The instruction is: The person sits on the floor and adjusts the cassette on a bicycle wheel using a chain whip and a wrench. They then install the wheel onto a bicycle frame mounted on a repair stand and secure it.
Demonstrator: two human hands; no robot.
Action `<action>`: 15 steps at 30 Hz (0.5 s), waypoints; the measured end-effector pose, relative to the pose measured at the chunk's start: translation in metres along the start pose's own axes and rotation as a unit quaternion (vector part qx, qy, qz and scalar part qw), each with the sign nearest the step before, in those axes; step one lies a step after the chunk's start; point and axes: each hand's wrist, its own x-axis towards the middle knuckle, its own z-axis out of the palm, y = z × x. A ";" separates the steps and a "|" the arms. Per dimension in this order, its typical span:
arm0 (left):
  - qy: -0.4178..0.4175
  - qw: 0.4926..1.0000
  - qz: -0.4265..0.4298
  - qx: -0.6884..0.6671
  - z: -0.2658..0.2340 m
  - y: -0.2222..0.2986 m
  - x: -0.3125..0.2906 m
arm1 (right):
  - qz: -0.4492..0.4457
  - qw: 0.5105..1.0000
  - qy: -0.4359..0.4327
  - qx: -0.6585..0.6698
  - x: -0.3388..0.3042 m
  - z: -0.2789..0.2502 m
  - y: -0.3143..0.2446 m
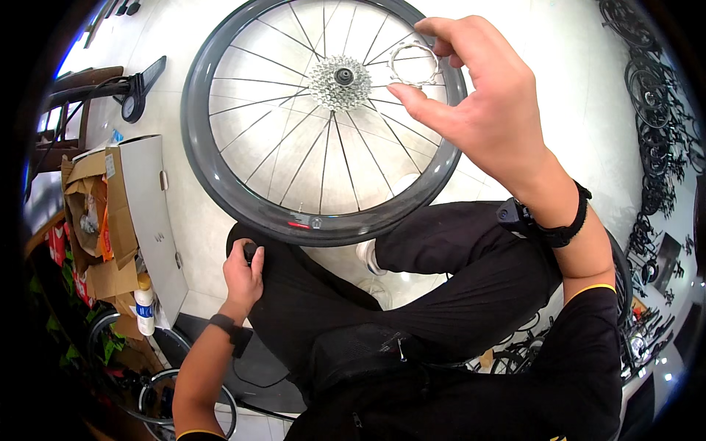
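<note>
In the head view, the right hand (pixel 482 95) pinches a loose silver sprocket ring (pixel 413 65) between thumb and fingers, held just right of the cassette (pixel 340 81) already stacked on the wheel (pixel 220 158). That ring seems not yet seated. The left hand (pixel 241 275) is closed on a small dark thing at the knee.

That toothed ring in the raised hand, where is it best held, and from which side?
Probably as it is held now: the sprocket is a thin flat ring with a wide open middle, so the right hand comes from the right and pinches its rim between thumb and fingertips. That leaves the hole clear. The left hand rests on a knee, below the wheel.
</note>
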 end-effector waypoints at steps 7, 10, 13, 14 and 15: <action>0.007 1.000 0.001 0.002 -0.003 -0.003 0.001 | -0.044 0.998 0.023 -0.049 -0.001 0.000 0.002; 0.003 1.000 0.002 0.003 -0.001 -0.001 0.001 | -0.084 0.993 0.007 -0.082 0.002 -0.004 0.005; -0.003 1.000 0.002 0.003 0.001 0.001 0.000 | -0.121 0.988 0.023 -0.098 0.002 -0.004 0.003; -0.004 1.000 0.003 0.003 0.001 0.002 0.000 | -0.135 0.985 0.036 -0.100 0.002 -0.004 0.003; -0.004 1.000 0.002 0.005 0.001 0.001 0.000 | -0.142 0.984 0.037 -0.098 0.002 -0.004 0.003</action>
